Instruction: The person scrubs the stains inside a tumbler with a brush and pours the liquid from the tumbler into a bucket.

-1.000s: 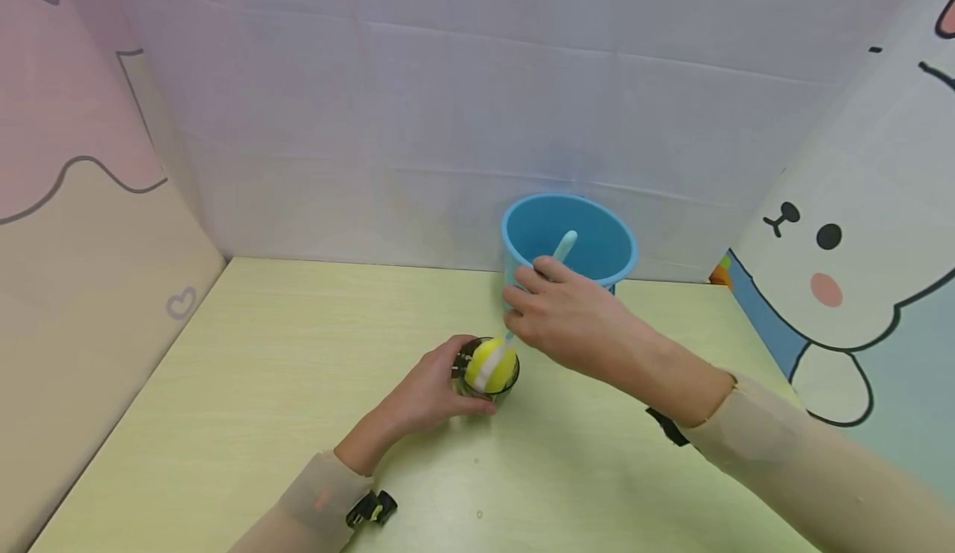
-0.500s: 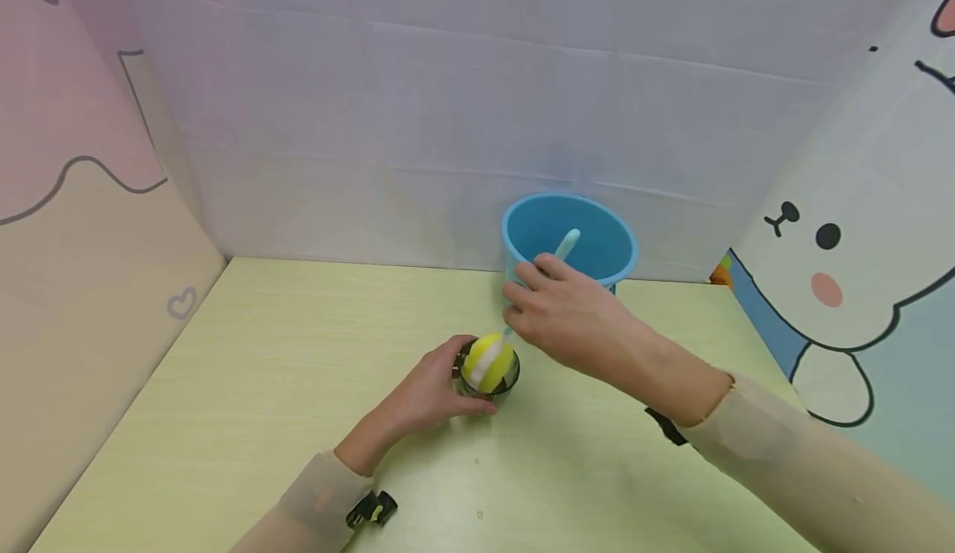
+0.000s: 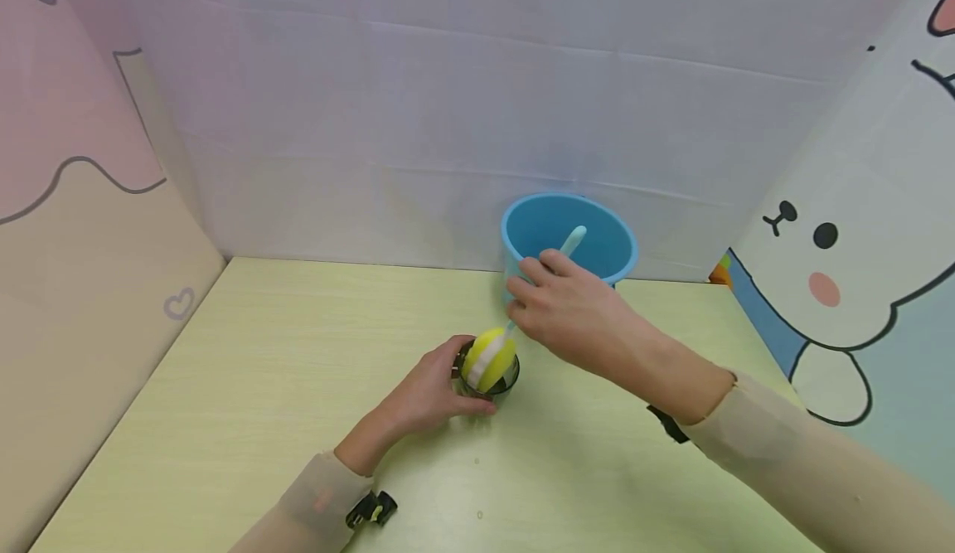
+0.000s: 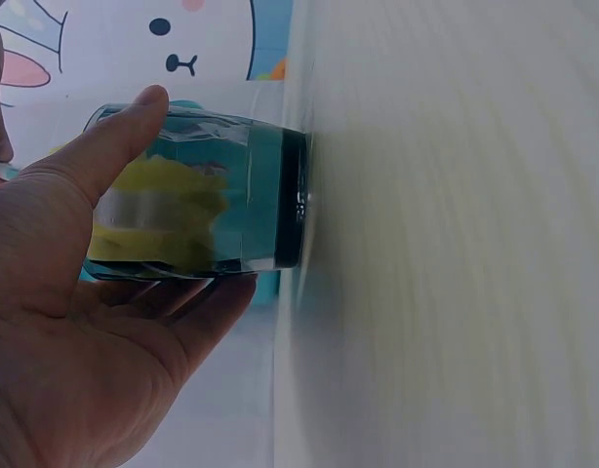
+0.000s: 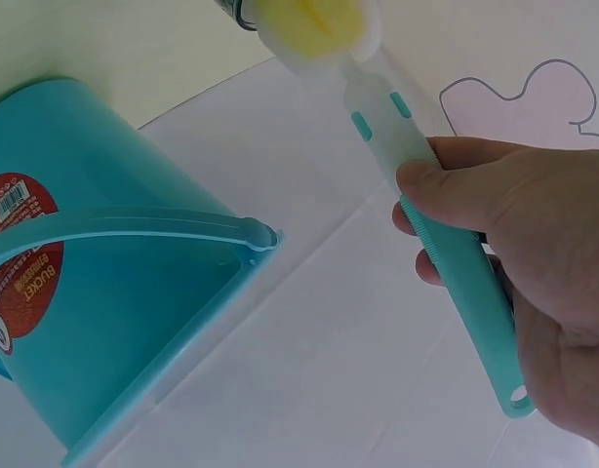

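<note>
My left hand [image 3: 424,389] grips a clear tinted glass [image 4: 251,195] standing upright on the table, thumb on one side and fingers on the other. A sponge cup brush [image 5: 465,302] with a teal handle is held in my right hand [image 3: 567,306], its thumb and fingers curled round the grip. The yellow and white sponge head [image 3: 488,361] is inside the glass, with its upper part bulging above the rim. Through the glass wall in the left wrist view, the sponge's lower end shows short of the dark base.
A blue bucket [image 3: 510,238] stands behind my right hand against the back wall. Its handle [image 5: 134,224] and a red label [image 5: 31,268] show in the right wrist view. Printed panels enclose the pale wooden table [image 3: 298,312] on the left, back and right.
My right hand has risen slightly, and the brush handle's end has shifted up and right. The sponge sits a little higher in the glass. My left hand and the glass stay put.
</note>
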### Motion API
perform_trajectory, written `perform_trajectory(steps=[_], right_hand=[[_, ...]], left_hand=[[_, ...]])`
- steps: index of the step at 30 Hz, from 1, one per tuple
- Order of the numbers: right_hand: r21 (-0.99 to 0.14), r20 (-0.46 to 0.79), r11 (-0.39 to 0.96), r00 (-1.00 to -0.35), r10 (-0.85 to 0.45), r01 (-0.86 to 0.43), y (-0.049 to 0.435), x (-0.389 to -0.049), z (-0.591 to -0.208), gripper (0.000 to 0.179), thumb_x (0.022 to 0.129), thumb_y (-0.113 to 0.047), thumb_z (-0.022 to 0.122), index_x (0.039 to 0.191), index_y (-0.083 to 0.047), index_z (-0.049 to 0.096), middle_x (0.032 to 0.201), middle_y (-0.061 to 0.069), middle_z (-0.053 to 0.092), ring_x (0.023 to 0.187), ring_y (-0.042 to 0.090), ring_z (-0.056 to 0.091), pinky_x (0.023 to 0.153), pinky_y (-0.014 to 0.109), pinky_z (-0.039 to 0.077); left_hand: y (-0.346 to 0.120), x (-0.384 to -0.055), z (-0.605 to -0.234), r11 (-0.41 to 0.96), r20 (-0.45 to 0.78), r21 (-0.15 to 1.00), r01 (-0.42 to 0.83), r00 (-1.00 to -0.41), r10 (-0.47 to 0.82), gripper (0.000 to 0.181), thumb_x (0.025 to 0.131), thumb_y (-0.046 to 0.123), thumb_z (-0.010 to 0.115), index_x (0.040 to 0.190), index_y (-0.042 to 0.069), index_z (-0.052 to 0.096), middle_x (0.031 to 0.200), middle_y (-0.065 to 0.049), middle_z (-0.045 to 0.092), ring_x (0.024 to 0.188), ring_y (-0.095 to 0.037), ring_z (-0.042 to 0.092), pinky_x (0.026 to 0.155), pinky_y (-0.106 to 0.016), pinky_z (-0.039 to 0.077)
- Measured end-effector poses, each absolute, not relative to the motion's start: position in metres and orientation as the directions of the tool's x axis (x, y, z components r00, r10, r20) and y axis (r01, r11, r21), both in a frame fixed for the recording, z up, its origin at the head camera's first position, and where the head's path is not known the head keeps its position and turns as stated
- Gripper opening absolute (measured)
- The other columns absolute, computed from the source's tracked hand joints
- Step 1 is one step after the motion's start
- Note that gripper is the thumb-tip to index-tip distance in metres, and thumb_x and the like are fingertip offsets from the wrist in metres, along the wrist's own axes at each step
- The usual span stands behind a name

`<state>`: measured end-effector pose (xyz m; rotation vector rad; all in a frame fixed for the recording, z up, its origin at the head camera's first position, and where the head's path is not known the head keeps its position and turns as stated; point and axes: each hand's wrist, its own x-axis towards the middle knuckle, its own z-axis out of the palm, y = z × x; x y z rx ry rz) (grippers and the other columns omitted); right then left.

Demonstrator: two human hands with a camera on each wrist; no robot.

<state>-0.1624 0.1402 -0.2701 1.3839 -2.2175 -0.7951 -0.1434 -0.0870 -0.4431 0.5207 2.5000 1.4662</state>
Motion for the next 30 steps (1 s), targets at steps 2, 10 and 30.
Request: perform_trajectory(steps=[2, 10, 30], right_hand=[[0.652, 0.045, 0.351, -0.427, -0.903, -0.673, 0.141, -0.162, -0.270, 0.031, 0.084, -0.030, 0.093, 0.109, -0.017, 0.080, 0.103, 0.005, 0.065, 0.103, 0.031, 0.055, 0.094, 0.044, 0.043], [0.645, 0.056, 0.360, -0.427, -0.902, -0.674, 0.144, -0.163, -0.267, 0.026, 0.086, -0.028, 0.092, 0.105, -0.017, 0.080, 0.099, 0.005, 0.062, 0.099, 0.030, 0.054, 0.093, 0.044, 0.042], [0.647, 0.050, 0.362, -0.437, -0.898, -0.671, 0.152, -0.162, -0.259, 0.026, 0.084, -0.030, 0.093, 0.103, -0.018, 0.079, 0.100, 0.005, 0.064, 0.099, 0.030, 0.054, 0.091, 0.044, 0.042]], left_hand=[[-0.087, -0.143, -0.443, 0.446, 0.009, 0.872, 0.201, -0.918, 0.396, 0.093, 0.079, 0.030, 0.097, 0.153, 0.008, 0.045, 0.141, -0.006, 0.060, 0.129, -0.026, 0.060, 0.109, -0.048, 0.050], [-0.088, -0.143, -0.443, 0.453, 0.020, 0.866, 0.213, -0.918, 0.395, 0.093, 0.080, 0.031, 0.097, 0.153, 0.009, 0.046, 0.141, -0.005, 0.059, 0.127, -0.026, 0.060, 0.108, -0.047, 0.051], [-0.088, -0.145, -0.444, 0.459, 0.017, 0.864, 0.209, -0.922, 0.388, 0.092, 0.078, 0.030, 0.099, 0.152, 0.012, 0.048, 0.143, -0.001, 0.060, 0.130, -0.025, 0.059, 0.110, -0.047, 0.049]])
